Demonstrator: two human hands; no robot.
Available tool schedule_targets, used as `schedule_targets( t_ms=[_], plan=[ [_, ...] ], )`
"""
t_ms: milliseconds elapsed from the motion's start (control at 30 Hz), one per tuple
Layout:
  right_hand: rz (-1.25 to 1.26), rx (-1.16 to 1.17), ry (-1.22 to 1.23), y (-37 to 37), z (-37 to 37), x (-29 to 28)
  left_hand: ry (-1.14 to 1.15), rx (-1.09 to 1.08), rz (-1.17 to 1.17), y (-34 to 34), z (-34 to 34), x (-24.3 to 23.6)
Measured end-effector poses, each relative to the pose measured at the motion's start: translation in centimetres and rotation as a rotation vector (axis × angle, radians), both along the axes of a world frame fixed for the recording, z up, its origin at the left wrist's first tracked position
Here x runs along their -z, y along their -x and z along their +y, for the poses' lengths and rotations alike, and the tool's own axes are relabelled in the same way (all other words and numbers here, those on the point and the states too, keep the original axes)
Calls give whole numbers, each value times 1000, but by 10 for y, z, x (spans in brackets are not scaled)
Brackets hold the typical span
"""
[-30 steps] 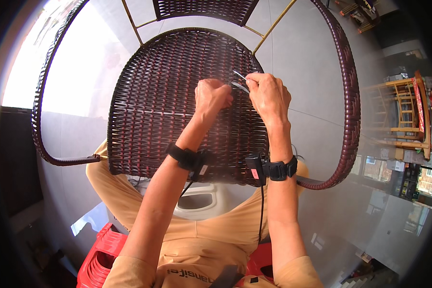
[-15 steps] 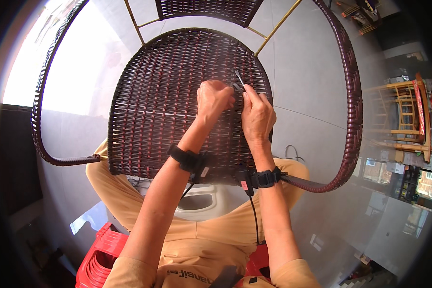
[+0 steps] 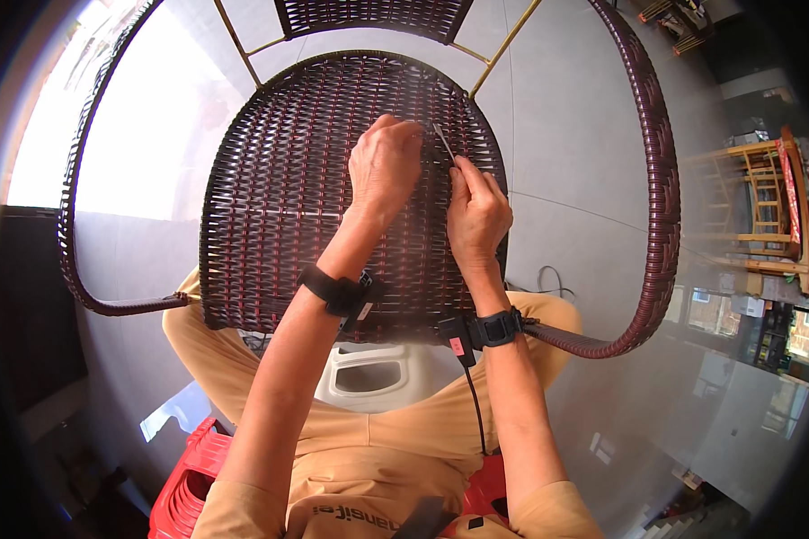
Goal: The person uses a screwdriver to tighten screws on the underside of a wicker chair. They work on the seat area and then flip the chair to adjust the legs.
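Observation:
A dark brown woven wicker chair seat lies before me, its strands crossing in close rows. My right hand is closed round a slim metal tool with a pointed end, which reaches toward the weave near the seat's far right part. Just left of it, my left hand is over the seat with its fingers curled in a pinch. Whatever those fingers hold, if anything, is hidden from view. Both wrists wear black straps with small boxes.
The chair's wrapped arms curve round at the left and right. Its woven backrest is at the top, between thin gold bars. A pale plastic stool shows beneath the seat, red plastic beside me. Wooden frames stand far right.
My left hand has moved left and farther up the seat, away from the tool's end. The right hand, still gripping the tool, has shifted only slightly.

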State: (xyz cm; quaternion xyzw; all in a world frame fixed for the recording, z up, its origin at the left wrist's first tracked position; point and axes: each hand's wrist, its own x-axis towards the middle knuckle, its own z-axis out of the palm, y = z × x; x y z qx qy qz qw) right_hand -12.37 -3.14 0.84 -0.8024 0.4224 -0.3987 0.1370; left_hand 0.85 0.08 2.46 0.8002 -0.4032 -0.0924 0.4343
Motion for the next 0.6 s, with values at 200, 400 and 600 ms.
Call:
schedule_targets(
  t_ms=[200, 400, 600],
  plan=[
    [-57, 16, 30, -2, -1, 4, 22, 149, -219, 4, -2, 7],
    [-119, 27, -3, -2, -1, 4, 65, 201, -269, 4, 0, 11],
    [-163, 38, -44, -5, -1, 5, 49, 244, -290, 3, 4, 13]
  ],
)
